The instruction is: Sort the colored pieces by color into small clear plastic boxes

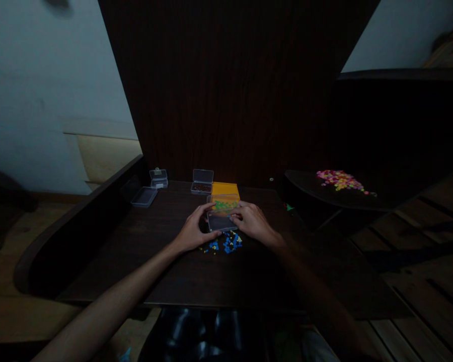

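Note:
A clear plastic box (219, 221) with its lid raised is in front of me on the dark table. My left hand (192, 230) curves around its left side, thumb at the near edge and fingers at the far edge. My right hand (253, 221) is at the box's right side, its thumb and fingers drawn together over the edge. What sits between those fingertips is too small to name. Small green pieces (226, 205) show at the far side of the box, by the lid. Blue and yellow small pieces (232, 242) lie loose just below the box.
A yellow-orange flat item (225, 189) lies behind the box. An open clear case with dark reddish pieces (201, 187) stands beside it. More clear cases (144, 196) sit at the left. Pink and yellow pieces (342, 180) are heaped on the right-hand shelf (305, 186).

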`<move>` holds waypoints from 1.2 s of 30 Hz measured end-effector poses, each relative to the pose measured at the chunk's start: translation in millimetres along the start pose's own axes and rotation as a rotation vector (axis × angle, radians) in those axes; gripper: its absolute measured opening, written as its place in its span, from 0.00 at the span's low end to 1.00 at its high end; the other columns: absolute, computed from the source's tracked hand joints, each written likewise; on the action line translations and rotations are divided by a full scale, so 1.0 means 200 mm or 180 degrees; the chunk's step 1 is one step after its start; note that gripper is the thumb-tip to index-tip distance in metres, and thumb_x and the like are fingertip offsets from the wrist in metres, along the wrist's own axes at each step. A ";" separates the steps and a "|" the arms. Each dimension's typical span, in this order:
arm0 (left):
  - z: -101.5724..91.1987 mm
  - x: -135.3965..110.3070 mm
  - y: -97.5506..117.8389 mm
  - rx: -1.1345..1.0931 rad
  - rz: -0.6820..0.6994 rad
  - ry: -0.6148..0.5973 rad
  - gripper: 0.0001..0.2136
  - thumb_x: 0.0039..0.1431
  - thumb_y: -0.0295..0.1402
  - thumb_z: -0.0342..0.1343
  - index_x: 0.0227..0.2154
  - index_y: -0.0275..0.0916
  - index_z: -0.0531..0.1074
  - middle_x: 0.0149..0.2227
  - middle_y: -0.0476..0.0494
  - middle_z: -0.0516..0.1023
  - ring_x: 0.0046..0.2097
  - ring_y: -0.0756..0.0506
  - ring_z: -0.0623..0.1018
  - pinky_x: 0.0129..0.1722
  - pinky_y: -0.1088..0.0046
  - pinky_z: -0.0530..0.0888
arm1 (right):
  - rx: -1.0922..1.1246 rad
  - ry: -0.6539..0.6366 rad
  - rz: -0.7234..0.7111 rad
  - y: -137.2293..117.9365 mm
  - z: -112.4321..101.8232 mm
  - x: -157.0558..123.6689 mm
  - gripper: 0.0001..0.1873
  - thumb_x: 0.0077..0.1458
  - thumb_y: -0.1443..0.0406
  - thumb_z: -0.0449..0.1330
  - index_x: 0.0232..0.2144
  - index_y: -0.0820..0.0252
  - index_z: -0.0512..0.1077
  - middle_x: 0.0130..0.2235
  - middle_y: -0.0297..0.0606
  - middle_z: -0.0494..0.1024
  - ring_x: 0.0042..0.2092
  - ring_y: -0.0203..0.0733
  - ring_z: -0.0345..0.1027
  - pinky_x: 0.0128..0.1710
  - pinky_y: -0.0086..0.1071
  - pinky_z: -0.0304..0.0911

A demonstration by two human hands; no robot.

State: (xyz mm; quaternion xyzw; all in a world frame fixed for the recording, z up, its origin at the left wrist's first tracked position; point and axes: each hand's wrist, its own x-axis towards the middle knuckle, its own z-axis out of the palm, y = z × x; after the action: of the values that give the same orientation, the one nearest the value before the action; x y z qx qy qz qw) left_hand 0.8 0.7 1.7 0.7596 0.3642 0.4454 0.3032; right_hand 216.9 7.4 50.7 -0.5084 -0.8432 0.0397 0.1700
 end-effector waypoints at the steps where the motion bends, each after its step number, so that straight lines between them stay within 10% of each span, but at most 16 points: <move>1: 0.00 0.00 0.00 -0.0007 -0.0008 0.0019 0.34 0.46 0.38 0.67 0.57 0.41 0.62 0.54 0.36 0.72 0.51 0.38 0.75 0.48 0.58 0.75 | 0.0122 0.0080 -0.0014 0.02 -0.01 -0.01 0.10 0.57 0.67 0.58 0.35 0.58 0.81 0.33 0.41 0.75 0.34 0.40 0.67 0.32 0.29 0.58; 6: -0.01 0.01 -0.01 0.0112 -0.0147 0.0070 0.35 0.46 0.38 0.67 0.58 0.41 0.61 0.53 0.37 0.72 0.48 0.39 0.77 0.45 0.59 0.76 | 0.0935 0.0471 -0.0069 0.13 -0.05 -0.06 0.11 0.59 0.63 0.57 0.35 0.61 0.79 0.31 0.38 0.74 0.30 0.36 0.64 0.29 0.28 0.57; 14: -0.03 0.02 -0.02 0.0261 -0.0160 0.0165 0.34 0.46 0.38 0.67 0.57 0.41 0.62 0.53 0.38 0.73 0.51 0.38 0.76 0.46 0.60 0.76 | 0.0939 -0.0698 -0.0263 0.19 0.07 -0.14 0.08 0.51 0.69 0.61 0.36 0.61 0.79 0.30 0.35 0.73 0.30 0.34 0.65 0.30 0.27 0.57; 36: -0.03 0.01 -0.04 0.0421 -0.0045 0.0117 0.34 0.48 0.38 0.66 0.57 0.40 0.61 0.53 0.37 0.73 0.53 0.39 0.75 0.47 0.60 0.75 | 0.0695 -0.0864 -0.0460 0.24 0.07 -0.17 0.09 0.56 0.70 0.59 0.38 0.59 0.77 0.35 0.38 0.75 0.36 0.37 0.67 0.35 0.28 0.59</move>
State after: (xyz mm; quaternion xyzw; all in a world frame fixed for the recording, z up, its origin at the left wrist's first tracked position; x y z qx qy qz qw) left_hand -6.3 7.5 -1.0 0.7671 0.4037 0.4322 0.2488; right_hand 267.4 2.0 17.8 -0.4150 -0.8834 0.1869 0.1113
